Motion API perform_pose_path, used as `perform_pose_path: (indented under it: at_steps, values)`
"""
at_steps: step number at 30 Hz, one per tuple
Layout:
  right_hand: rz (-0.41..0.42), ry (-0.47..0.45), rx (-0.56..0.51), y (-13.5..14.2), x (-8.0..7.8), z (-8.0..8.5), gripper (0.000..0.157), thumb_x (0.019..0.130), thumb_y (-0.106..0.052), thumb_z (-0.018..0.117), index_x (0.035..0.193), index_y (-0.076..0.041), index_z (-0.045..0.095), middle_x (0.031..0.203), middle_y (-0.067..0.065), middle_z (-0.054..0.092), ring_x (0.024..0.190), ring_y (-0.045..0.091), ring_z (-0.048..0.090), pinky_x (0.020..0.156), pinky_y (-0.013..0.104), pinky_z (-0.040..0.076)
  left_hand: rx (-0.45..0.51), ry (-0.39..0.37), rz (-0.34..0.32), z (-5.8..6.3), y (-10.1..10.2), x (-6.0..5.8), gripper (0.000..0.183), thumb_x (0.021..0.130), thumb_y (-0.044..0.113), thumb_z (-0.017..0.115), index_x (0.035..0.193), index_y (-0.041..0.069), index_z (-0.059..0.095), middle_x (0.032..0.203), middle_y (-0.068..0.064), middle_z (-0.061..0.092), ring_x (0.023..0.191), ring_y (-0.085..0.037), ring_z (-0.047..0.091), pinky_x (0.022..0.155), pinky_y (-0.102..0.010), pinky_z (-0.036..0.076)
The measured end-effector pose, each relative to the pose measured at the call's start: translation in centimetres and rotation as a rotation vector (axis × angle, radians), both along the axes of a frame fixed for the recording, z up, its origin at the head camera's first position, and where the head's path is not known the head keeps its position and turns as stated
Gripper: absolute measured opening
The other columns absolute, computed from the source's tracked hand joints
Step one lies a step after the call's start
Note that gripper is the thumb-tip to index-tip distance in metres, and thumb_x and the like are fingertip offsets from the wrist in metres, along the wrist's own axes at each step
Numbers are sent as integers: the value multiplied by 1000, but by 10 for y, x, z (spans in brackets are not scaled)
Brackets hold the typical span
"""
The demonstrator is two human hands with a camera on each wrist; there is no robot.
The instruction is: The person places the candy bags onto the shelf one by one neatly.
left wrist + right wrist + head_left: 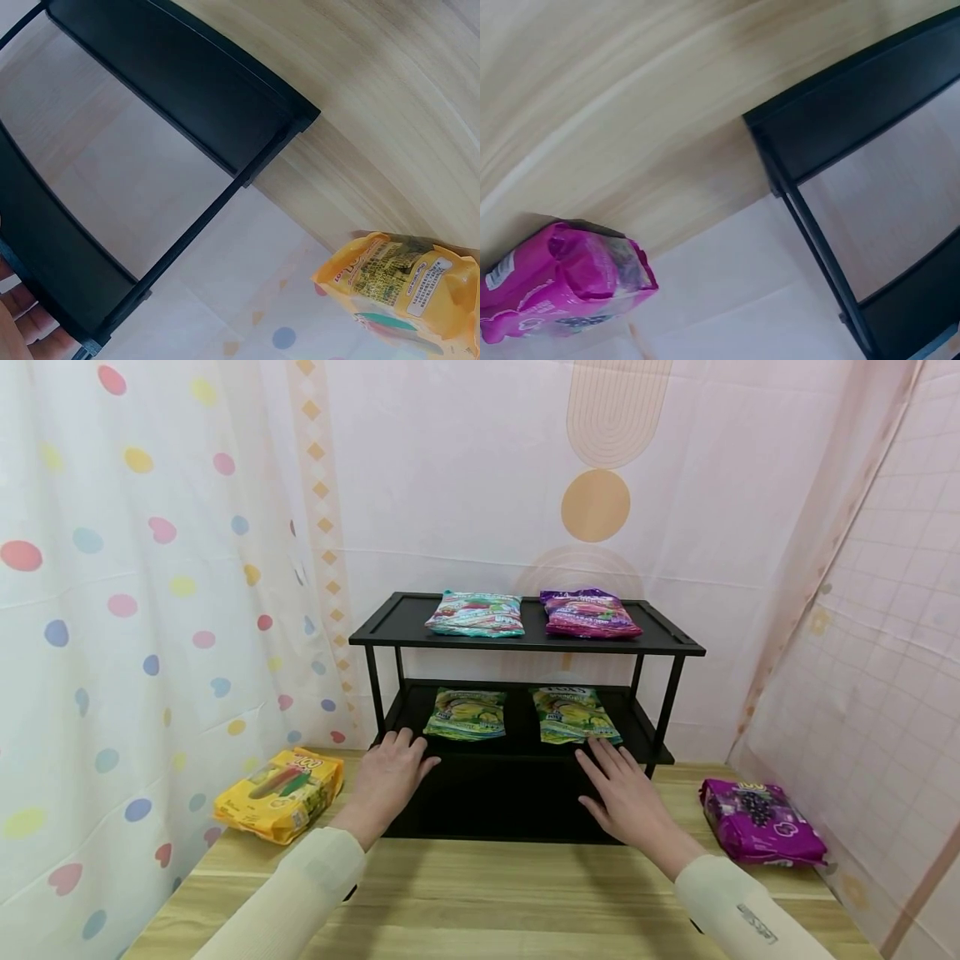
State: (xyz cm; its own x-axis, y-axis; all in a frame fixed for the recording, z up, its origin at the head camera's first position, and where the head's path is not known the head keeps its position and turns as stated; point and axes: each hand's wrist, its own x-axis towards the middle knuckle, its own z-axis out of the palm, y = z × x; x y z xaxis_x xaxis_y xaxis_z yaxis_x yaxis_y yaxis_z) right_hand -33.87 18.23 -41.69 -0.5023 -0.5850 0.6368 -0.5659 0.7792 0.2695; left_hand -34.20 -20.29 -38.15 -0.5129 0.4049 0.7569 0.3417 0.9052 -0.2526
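Two cream sleeves [288, 893], nearest. Wood-grain table [480, 893] bears black rack [528, 644], yellow pack [281, 793] left, purple pack [757, 822] right. Upper shelf [533, 620]: turquoise pack [477, 615] left, magenta pack [590, 613] right. Middle shelf [520, 714]: left green pack [467, 715], right green pack [574, 715]. Left hand [390, 777] rests, fingers relaxed, at its near-left edge; right hand [621, 793], fingers extended, beside right green pack.

The rack [519, 710] at centre looks like matt black metal or plastic, smooth. Glossy, crinkled plastic film wraps the yellow packet [279, 795] at lower left and the purple packet [757, 820] at lower right; the teal packet [478, 615] above centre shines too. The table [480, 902] along the bottom shows smooth, pale wood grain. The curtain [457, 468] across the top is thin, softly creased cloth; the sleeves [296, 889] below are matt cloth.
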Motion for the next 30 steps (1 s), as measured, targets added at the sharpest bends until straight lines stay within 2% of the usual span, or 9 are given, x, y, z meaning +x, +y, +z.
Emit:
perform_pose_path:
  at_steps: [3, 8, 11, 16, 21, 27, 30]
  values:
    - [30, 27, -5, 4, 0, -4, 65, 95, -34, 68, 147, -3, 46, 149, 25, 41, 138, 40, 38, 110, 56, 32, 5, 2, -10, 0, 0, 0, 32, 92, 37, 72, 90, 6, 66, 86, -13, 60, 73, -30, 60, 54, -41, 53]
    - [102, 92, -14, 10, -2, -13, 58, 107, -44, 37, 142, 0, 51, 148, 26, 42, 136, 41, 42, 108, 57, 34, 8, 9, -12, 0, 1, 0, 32, 91, 37, 73, 90, 6, 66, 86, -13, 60, 73, -31, 60, 54, -41, 53]
    - [153, 139, -21, 13, -3, -17, 60, 108, -44, 28, 137, 0, 57, 147, 26, 44, 133, 41, 44, 107, 56, 36, 9, 18, -11, 0, 2, 1, 33, 90, 38, 73, 90, 6, 66, 86, -13, 60, 73, -31, 60, 54, -41, 53]
    - [216, 188, -15, 18, -3, -20, 53, 109, -39, 32, 129, -2, 63, 143, 25, 48, 130, 40, 48, 105, 53, 39, 6, 34, -6, 0, 2, 0, 34, 90, 39, 73, 90, 6, 66, 85, -13, 60, 73, -31, 60, 53, -41, 53]
    - [258, 222, 28, 21, -1, -21, 48, 109, -37, 35, 126, -5, 66, 136, 23, 55, 121, 38, 55, 97, 53, 46, 1, 42, 1, -1, 2, 0, 34, 90, 39, 74, 89, 6, 66, 84, -12, 59, 71, -30, 59, 52, -40, 52]
    - [251, 209, 54, 25, 0, -23, 50, 109, -39, 34, 119, -7, 70, 116, 15, 67, 100, 31, 65, 82, 49, 53, -4, 50, 9, -1, 2, 0, 34, 89, 39, 75, 88, 6, 67, 83, -12, 59, 70, -30, 59, 52, -39, 52]
    - [219, 190, 57, 28, 2, -25, 40, 105, -39, 49, 110, -8, 74, 100, 8, 71, 86, 26, 67, 73, 45, 54, -3, 50, 9, -1, 2, 0, 34, 89, 39, 75, 88, 6, 66, 83, -12, 59, 70, -30, 59, 52, -40, 52]
